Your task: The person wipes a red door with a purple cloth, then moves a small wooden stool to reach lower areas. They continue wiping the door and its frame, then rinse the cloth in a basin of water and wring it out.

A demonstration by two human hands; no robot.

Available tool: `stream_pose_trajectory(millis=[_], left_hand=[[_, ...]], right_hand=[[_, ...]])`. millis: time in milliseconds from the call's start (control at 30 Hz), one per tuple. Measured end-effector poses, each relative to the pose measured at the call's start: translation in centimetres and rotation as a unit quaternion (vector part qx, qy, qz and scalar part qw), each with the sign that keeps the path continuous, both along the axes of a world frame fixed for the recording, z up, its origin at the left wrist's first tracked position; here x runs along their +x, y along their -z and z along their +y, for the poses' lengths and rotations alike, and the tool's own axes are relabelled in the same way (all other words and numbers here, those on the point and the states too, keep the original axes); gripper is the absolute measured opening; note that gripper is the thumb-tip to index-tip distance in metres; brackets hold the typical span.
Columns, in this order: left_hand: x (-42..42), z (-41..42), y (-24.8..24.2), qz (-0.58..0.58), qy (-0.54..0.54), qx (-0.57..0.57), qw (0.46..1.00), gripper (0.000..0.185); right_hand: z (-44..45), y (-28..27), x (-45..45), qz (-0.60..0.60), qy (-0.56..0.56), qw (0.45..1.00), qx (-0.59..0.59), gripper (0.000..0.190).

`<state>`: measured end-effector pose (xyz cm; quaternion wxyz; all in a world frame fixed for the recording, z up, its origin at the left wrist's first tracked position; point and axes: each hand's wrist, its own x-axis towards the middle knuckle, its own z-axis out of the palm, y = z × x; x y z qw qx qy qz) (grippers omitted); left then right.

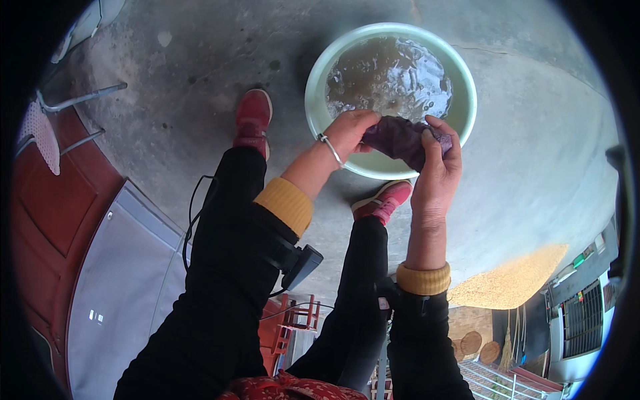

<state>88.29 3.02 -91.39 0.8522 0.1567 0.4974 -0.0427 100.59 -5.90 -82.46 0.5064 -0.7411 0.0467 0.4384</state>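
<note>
Between my two hands is a dark purple cloth [400, 137], bunched and stretched sideways over the near part of a pale green basin [467, 100]. My left hand [350, 131], with a bracelet at the wrist, pinches the cloth's left end. At the other end, my right hand [441, 155] has thumb and fingers closed around it. Brownish, bubbly water [367, 70] fills part of the basin and reflects bright light. The cloth appears to be above the water.
The basin stands on a concrete floor [200, 100] near my red shoes. A metal-legged chair [80, 97] and a red door [55, 200] are at the left. Spread grain [515, 280] lies at the lower right. A dark cable [190, 225] loops beside my left arm.
</note>
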Motion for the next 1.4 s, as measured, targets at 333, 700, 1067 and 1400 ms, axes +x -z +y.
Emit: stream_pose_trajectory(millis=[333, 700, 1067, 1400], left_hand=[[2.6, -1.7, -1.2, 0.033, -0.049, 0.023, 0.998, 0.027], [3.8, -2.0, -2.3, 0.0, 0.062, 0.132, 0.989, 0.03], [0.3, 0.6, 4.0, 0.182, 0.057, 0.423, 0.886, 0.067], [0.3, 1.1, 2.4, 0.176, 0.048, 0.25, 0.951, 0.088]], right_hand=[[0.3, 3.3, -4.3, -0.179, -0.146, 0.973, 0.002, 0.027], [-1.6, 11.6, 2.2, 0.213, 0.083, 0.973, 0.03, 0.032], [-3.8, 19.3, -1.7, -0.299, -0.285, 0.888, -0.204, 0.052], [-4.0, 13.5, 0.3, 0.163, 0.054, 0.985, 0.027, 0.038]])
